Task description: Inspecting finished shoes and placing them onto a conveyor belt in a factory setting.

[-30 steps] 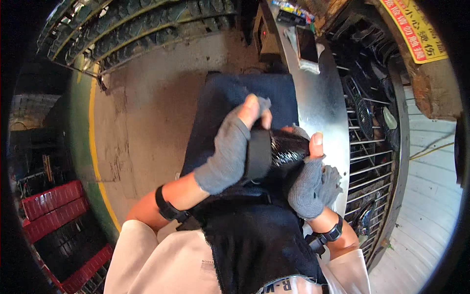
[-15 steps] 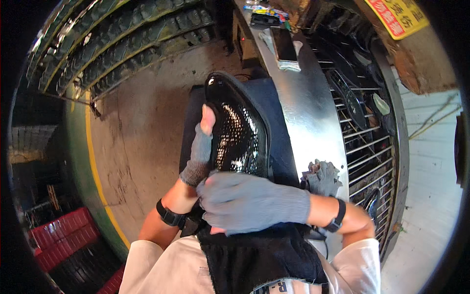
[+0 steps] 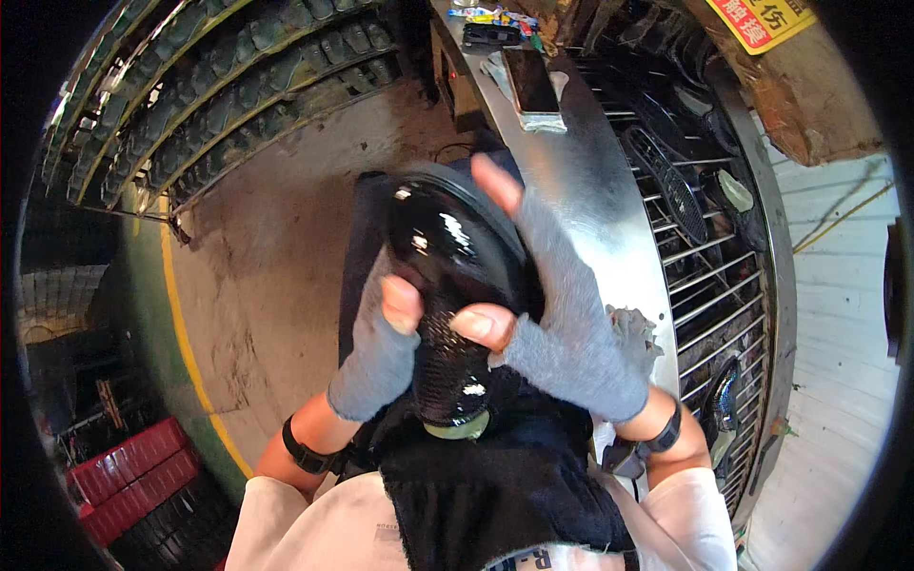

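Now | left fingers (image 3: 402, 306) grip black shoe (image 3: 455, 276), pale-green form (image 3: 459, 428) inside | right fingers (image 3: 497, 186) spread | barred rack (image 3: 783, 295): dark shoes (image 3: 727, 392)

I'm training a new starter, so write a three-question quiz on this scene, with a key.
1. Open: What is between the person's left hand and right hand?
2. True or false: The grey knitted gloves leave both thumb tips bare.
3. Choose: The dark metal-barred rack stands on the person's A) left, B) right, C) both sides.

Key:
1. A glossy black shoe with a partly textured surface.
2. True.
3. B.
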`<action>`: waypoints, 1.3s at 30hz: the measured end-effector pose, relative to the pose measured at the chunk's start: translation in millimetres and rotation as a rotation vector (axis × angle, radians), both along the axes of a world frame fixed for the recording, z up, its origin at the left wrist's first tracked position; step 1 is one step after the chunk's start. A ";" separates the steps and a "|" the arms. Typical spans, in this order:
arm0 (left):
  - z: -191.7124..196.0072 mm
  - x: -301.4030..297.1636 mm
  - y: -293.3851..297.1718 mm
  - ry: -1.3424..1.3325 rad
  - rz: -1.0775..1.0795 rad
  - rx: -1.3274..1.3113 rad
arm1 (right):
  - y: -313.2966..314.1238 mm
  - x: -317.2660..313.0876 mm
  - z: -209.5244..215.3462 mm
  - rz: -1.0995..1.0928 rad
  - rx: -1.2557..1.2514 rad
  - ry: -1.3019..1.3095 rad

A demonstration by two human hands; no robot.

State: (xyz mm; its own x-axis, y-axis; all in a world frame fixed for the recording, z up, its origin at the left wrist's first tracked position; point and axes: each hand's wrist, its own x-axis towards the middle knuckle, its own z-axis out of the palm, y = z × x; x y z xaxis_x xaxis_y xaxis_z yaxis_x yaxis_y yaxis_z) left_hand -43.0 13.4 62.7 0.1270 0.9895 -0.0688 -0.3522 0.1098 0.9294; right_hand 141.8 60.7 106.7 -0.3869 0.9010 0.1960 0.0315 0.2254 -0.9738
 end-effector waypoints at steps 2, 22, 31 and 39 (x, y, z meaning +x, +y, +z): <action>14.8 20.1 -2.5 -0.354 0.029 -0.070 | 8.8 1.6 21.0 0.093 0.010 -0.039; -5.6 -12.7 79.8 -0.165 -0.052 0.059 | -28.1 13.2 -107.6 0.440 -1.327 0.998; -45.0 8.7 33.9 0.672 0.540 0.515 | -62.4 26.4 -73.7 0.020 -1.119 0.410; -94.7 -18.7 42.4 0.074 0.090 -0.126 | 9.5 -14.5 -126.9 -0.135 -1.063 0.633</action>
